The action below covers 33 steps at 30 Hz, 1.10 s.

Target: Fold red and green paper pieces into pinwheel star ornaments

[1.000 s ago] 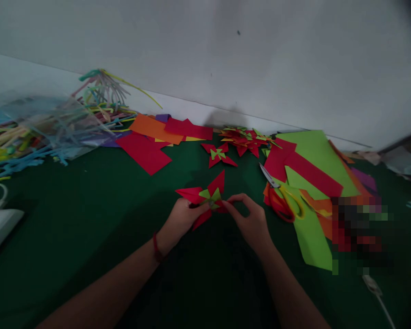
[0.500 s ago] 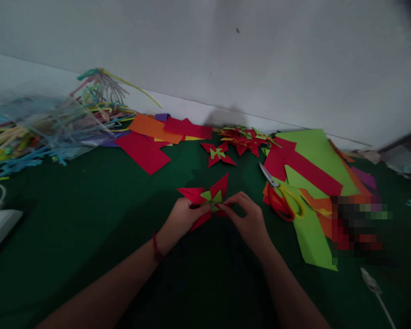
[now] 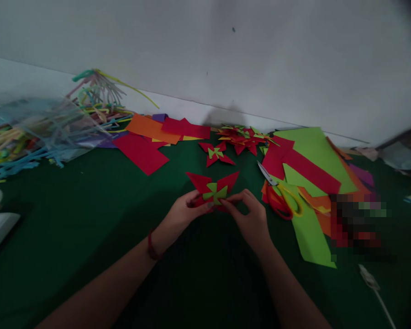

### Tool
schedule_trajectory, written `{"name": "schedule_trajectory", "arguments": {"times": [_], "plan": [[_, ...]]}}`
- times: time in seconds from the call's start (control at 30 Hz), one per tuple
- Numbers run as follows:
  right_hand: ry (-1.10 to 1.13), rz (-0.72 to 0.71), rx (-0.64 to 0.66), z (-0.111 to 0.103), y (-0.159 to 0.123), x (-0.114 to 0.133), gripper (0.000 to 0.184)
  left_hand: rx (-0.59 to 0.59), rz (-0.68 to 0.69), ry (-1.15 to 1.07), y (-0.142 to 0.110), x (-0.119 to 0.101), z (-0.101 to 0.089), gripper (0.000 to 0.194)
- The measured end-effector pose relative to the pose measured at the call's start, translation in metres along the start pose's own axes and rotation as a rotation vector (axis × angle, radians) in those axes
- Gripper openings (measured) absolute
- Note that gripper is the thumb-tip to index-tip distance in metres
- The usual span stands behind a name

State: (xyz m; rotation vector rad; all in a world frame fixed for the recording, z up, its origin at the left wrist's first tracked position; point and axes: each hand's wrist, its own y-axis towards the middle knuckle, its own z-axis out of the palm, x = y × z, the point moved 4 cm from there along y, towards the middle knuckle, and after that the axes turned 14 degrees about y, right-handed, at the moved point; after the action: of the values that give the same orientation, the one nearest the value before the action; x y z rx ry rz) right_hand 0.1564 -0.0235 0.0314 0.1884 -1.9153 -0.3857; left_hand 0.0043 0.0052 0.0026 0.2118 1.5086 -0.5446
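Note:
Between my hands is a red paper flower (image 3: pixel 230 181) with pointed petals and a smaller green paper piece (image 3: pixel 212 188) at its centre. My left hand (image 3: pixel 181 211) grips it from the left, thumb on the lower front near the green piece and fingers behind. My right hand (image 3: pixel 249 213) pinches the lower right of the flower with thumb and index finger. The lower petals are partly hidden by my fingers. Beyond it a similar red and green paper flower (image 3: pixel 222 160) lies on the green tabletop (image 3: pixel 99 196).
Several stacked paper flowers (image 3: pixel 245 142) lie near the wall. Scissors (image 3: pixel 281 196) with red and yellow handles rest on coloured paper (image 3: pixel 306 237) at the right. Red sheets (image 3: pixel 144 155) and a plastic bag (image 3: pixel 51 121) by pipe cleaners (image 3: pixel 23 162) are at the left.
The flower has turned between my hands, so two red petals now point up and outward and the green centre faces me more fully. My hands stay in nearly the same place.

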Motion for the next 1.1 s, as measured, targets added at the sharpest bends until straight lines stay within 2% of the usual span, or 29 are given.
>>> {"name": "schedule_trajectory", "arguments": {"times": [0.17, 0.4, 0.73, 1.1], "plan": [[0.069, 0.071, -0.03, 0.0002, -0.0001, -0.0011, 0.005, 0.035, -0.028, -0.039, -0.0004, 0.0006, 0.0, 0.027], [0.12, 0.208, 0.039, -0.0006, 0.0017, -0.0043, 0.015, 0.029, -0.034, 0.019, 0.0003, 0.0033, -0.0017, 0.029], [0.14, 0.215, 0.093, -0.0027, 0.0014, -0.0056, 0.014, 0.034, -0.033, 0.0, 0.0005, 0.0044, -0.0009, 0.029], [0.142, 0.181, 0.089, -0.0027, 0.0026, -0.0056, 0.013, 0.053, -0.033, 0.144, -0.0011, -0.0026, 0.0001, 0.028]]}}
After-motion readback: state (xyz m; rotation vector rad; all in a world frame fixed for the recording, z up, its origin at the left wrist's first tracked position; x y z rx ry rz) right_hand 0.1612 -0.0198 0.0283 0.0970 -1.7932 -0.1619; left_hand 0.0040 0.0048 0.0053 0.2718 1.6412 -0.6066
